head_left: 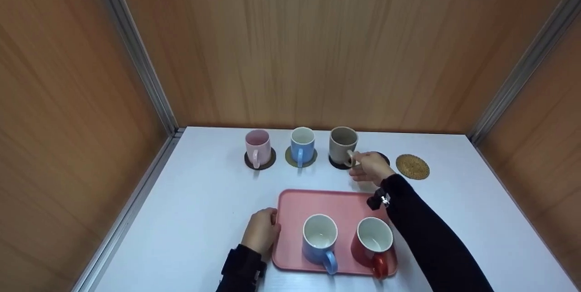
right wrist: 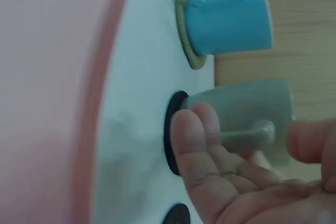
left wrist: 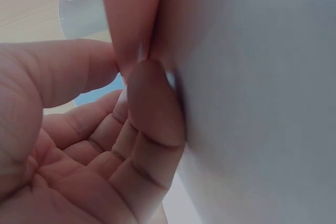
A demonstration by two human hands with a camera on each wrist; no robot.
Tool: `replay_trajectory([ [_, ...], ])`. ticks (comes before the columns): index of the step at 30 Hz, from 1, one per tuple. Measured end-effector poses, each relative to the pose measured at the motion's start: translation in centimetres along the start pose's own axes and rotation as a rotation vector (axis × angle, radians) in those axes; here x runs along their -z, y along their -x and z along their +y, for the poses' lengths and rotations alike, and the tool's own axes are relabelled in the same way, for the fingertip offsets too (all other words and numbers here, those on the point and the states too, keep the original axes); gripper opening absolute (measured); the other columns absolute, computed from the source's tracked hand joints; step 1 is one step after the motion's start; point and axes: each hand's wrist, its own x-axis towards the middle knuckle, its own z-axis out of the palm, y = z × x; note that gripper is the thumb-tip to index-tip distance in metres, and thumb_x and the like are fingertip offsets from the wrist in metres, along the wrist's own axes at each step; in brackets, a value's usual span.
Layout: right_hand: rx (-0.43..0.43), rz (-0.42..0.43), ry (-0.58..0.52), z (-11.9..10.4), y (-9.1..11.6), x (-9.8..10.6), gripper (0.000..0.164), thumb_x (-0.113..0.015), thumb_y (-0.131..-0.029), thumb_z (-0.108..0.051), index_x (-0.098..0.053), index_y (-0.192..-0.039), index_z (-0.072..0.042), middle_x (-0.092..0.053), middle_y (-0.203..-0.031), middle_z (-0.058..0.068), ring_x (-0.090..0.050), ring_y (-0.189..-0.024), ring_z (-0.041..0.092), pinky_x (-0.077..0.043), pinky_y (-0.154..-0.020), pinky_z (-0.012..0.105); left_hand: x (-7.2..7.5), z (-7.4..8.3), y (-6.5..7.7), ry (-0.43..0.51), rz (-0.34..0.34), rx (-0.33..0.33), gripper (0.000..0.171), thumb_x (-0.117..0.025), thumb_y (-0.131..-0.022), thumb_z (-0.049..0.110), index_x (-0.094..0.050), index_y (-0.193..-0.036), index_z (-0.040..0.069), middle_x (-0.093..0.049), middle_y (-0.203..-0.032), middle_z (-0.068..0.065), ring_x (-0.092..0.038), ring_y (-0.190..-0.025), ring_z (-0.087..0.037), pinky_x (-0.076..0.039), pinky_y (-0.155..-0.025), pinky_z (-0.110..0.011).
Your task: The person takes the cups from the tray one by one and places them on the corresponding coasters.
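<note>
My left hand point(head_left: 262, 233) pinches the left rim of the pink tray point(head_left: 290, 201), thumb on one side and curled fingers on the other in the left wrist view. On the tray stand a blue mug point(head_left: 313, 251) and a red mug point(head_left: 361, 251), both white inside. Beyond it, my right hand point(head_left: 373, 167) is at the handle of a grey-beige mug point(head_left: 339, 149). The right wrist view shows its fingers point(right wrist: 197, 166) extended and the thumb apart, close beside that handle. This mug stands upright on a black coaster point(right wrist: 172, 150).
Left of the grey-beige mug, a light blue mug point(head_left: 302, 144) stands on an olive coaster point(head_left: 312, 160), and a pink mug point(head_left: 258, 142) on a dark brown coaster point(head_left: 271, 160). A dark coaster point(head_left: 386, 157) is partly hidden behind my right hand. A golden-brown coaster point(head_left: 412, 167) lies farther right.
</note>
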Motion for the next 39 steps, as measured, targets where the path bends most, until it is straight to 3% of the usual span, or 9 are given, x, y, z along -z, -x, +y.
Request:
replay_trajectory([
  [5, 0.09, -0.007, 0.079, 0.9, 2.9, 2.9, 0.063, -0.044, -0.115, -0.036, -0.037, -0.155, 0.012, -0.057, -0.148, 0.036, -0.072, -0.115, 0.028, -0.063, -0.098, 0.041, 0.1, 0.1, -0.1, 0.022, -0.004, -0.002, 0.029, -0.068, -0.096, 0.001, -0.071, -0.123, -0.008, -0.068, -0.089, -0.006, -0.063, -0.084, -0.019, -0.056, -0.079, -0.037],
  [12, 0.158, 0.008, 0.029, 5.2, 10.1, 6.1, 0.059, -0.05, -0.114, -0.04, -0.05, -0.146, 0.009, -0.073, -0.125, 0.017, -0.074, -0.112, 0.023, -0.064, -0.095, 0.036, 0.1, -0.1, 0.2, 0.024, 0.009, -0.011, 0.028, -0.067, -0.096, 0.0, -0.072, -0.122, -0.008, -0.067, -0.087, -0.006, -0.062, -0.081, -0.018, -0.054, -0.074, -0.033],
  [16, 0.113, -0.075, 0.02, 8.5, 14.3, 6.9, 0.06, -0.051, -0.113, -0.042, -0.051, -0.144, 0.009, -0.075, -0.121, 0.011, -0.074, -0.111, 0.021, -0.064, -0.095, 0.036, 0.0, -0.1, 0.2, 0.026, 0.009, -0.014, 0.027, -0.067, -0.095, 0.0, -0.072, -0.121, -0.007, -0.064, -0.083, -0.004, -0.059, -0.077, -0.017, -0.05, -0.069, -0.029],
  [21, 0.01, -0.266, -0.008, 12.2, 18.0, 6.8, 0.052, -0.049, -0.114, -0.041, -0.06, -0.138, 0.004, -0.076, -0.119, 0.009, -0.075, -0.11, 0.021, -0.063, -0.096, 0.036, 0.1, 0.0, 0.3, 0.022, 0.003, -0.005, 0.029, -0.067, -0.096, 0.001, -0.072, -0.123, -0.007, -0.064, -0.084, -0.004, -0.058, -0.077, -0.017, -0.049, -0.07, -0.03],
  [27, -0.086, -0.389, -0.093, 13.9, 19.9, 4.5, 0.051, -0.05, -0.113, -0.046, -0.066, -0.136, -0.003, -0.077, -0.116, 0.004, -0.072, -0.103, 0.018, -0.061, -0.094, 0.032, 0.2, 0.1, 0.2, 0.02, 0.015, -0.021, 0.028, -0.068, -0.096, 0.0, -0.072, -0.123, -0.008, -0.066, -0.085, -0.005, -0.06, -0.079, -0.018, -0.051, -0.072, -0.032],
  [31, -0.111, -0.412, -0.115, 14.2, 20.2, 3.1, 0.054, -0.053, -0.111, -0.05, -0.067, -0.138, -0.006, -0.074, -0.11, 0.0, -0.065, -0.099, 0.017, -0.055, -0.088, 0.027, 0.2, 0.0, 0.2, 0.028, 0.019, -0.04, 0.023, -0.068, -0.096, -0.001, -0.073, -0.117, -0.006, -0.063, -0.081, -0.004, -0.057, -0.076, -0.017, -0.049, -0.068, -0.03],
  [39, -0.075, -0.503, -0.236, 14.8, 20.6, 2.2, 0.043, -0.051, -0.113, -0.044, -0.072, -0.126, -0.009, -0.074, -0.113, -0.003, -0.057, -0.095, 0.011, -0.048, -0.082, 0.022, 0.1, -0.1, 0.1, 0.037, 0.014, -0.052, 0.013, -0.067, -0.094, -0.002, -0.072, -0.106, -0.003, -0.058, -0.077, -0.002, -0.054, -0.071, -0.015, -0.044, -0.064, -0.026],
])
